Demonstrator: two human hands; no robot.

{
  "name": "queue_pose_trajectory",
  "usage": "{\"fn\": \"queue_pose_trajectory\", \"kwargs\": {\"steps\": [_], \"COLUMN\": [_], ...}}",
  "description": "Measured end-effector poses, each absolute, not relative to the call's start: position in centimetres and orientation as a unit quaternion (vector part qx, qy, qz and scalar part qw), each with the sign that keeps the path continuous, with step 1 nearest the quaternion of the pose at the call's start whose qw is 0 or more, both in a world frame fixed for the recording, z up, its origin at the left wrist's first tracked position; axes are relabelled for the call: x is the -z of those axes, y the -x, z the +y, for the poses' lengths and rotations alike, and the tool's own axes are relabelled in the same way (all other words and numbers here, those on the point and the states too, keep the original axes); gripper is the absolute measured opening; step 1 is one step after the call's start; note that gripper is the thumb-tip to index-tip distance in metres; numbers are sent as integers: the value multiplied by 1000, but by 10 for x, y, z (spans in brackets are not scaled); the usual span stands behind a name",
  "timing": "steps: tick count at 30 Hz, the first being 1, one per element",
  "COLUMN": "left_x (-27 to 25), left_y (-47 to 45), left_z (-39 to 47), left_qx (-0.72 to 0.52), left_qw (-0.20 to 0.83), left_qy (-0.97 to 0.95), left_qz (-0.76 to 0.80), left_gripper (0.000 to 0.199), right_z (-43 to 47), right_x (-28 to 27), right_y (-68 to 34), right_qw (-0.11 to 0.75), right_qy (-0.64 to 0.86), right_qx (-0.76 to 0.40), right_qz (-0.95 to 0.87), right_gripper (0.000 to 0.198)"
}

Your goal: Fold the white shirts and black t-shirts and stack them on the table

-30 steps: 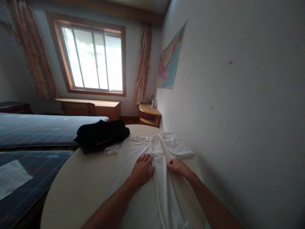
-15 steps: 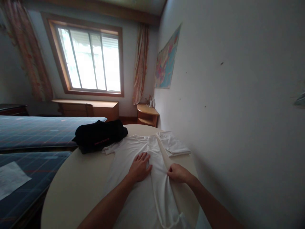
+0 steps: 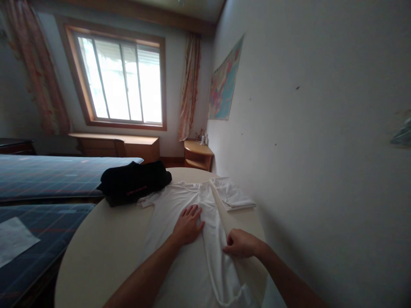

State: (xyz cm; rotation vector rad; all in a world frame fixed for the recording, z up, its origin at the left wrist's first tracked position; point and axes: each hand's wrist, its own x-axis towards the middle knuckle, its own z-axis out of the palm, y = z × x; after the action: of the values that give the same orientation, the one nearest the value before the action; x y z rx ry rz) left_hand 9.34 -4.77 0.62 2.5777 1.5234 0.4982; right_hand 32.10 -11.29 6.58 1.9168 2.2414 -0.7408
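Observation:
A white T-shirt lies spread on the round cream table, its right side folded inward in a long strip. My left hand rests flat on the middle of the shirt, fingers stretched out. At the shirt's right edge, my right hand is closed, thumb and finger pinching the fabric. Past that hand, a folded white garment lies near the wall side of the table. One short sleeve of the shirt sticks out at the far left.
A black folded garment sits at the table's far left. Two plaid mattresses are on the left, one with a paper sheet. The white wall runs close along the right. A desk stands under the window.
My right hand has slid a little towards me along the shirt's right edge. My left hand has stayed in place on the shirt.

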Motion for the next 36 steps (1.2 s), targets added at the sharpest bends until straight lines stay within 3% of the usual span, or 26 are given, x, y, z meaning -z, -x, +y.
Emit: {"fn": "queue_pose_trajectory", "kwargs": {"steps": [5,8,13,16,22,30,36], "left_x": [-6,-5,-5,-3,-1,-13,-25], "left_y": [-93,-94,-95,-96,-101,-92,-77], "left_z": [-47,-48,-50,-53,-61,-85,-124], "left_qx": [-162,-170,-169,-170,-168,-174,-148], "left_qw": [59,58,64,64,64,77,138], "left_qy": [-847,-848,-846,-846,-842,-868,-924], "left_qz": [502,499,502,502,508,459,323], "left_gripper": [60,61,63,63,63,51,72], "right_z": [-111,-108,-93,-77,-61,-89,-65], "right_x": [-71,-75,-68,-49,-12,-16,-32], "right_y": [-329,-326,-295,-276,-271,-277,-274], "right_qw": [84,97,-76,-150,-73,-45,-91], "right_qy": [-639,-646,-673,-601,-582,-605,-585], "right_qx": [315,266,79,18,63,52,-18], "right_qz": [697,709,731,785,808,793,806], "right_gripper": [21,19,30,45,55,54,39]}}
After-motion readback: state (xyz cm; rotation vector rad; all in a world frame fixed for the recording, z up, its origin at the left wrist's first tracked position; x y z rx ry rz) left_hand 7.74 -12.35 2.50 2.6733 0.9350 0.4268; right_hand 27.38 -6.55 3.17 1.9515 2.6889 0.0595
